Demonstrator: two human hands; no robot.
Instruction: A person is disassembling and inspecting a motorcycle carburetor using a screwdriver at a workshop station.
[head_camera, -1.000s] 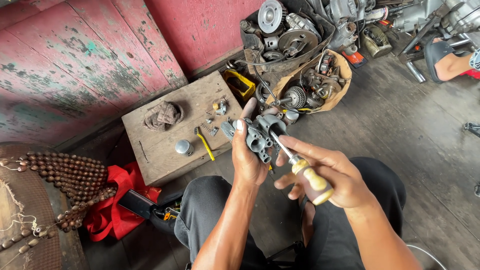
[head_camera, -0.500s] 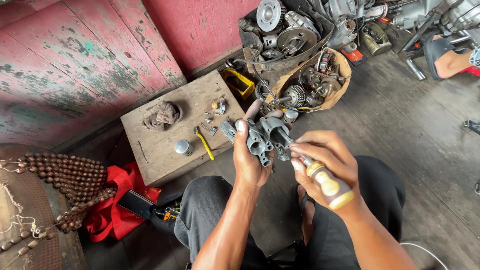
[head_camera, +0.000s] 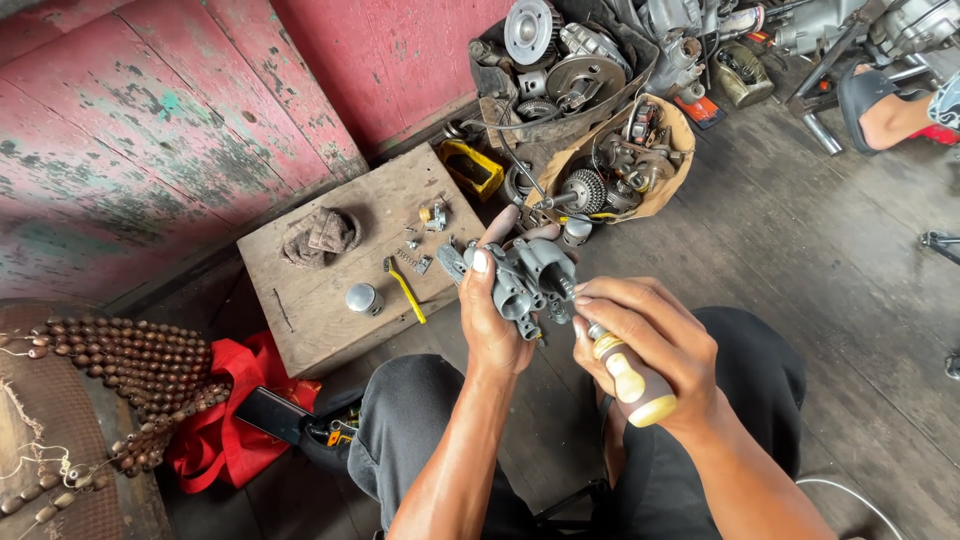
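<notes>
Wooden bench (head_camera: 330, 300) at left carries a rag, small parts. Left hand (head_camera: 497, 325), fingers wrapped around grey carburettor body (head_camera: 528, 280), holds it mid-air. Right hand (head_camera: 650, 345) grips screwdriver (head_camera: 630, 380); shaft angles up-left into the body.

Seen from a head-worn camera, a person's two bare forearms rise from the bottom edge; no sleeves, gloves, watch or rings show on either; the left hand (head_camera: 497, 320) has short nails, the thumbnail pale and clean; the right hand (head_camera: 650, 345) shows ridged knuckles and raised tendons; below both hands, dark charcoal trousers cover the bent knees, the cloth creased at the folds.
</notes>
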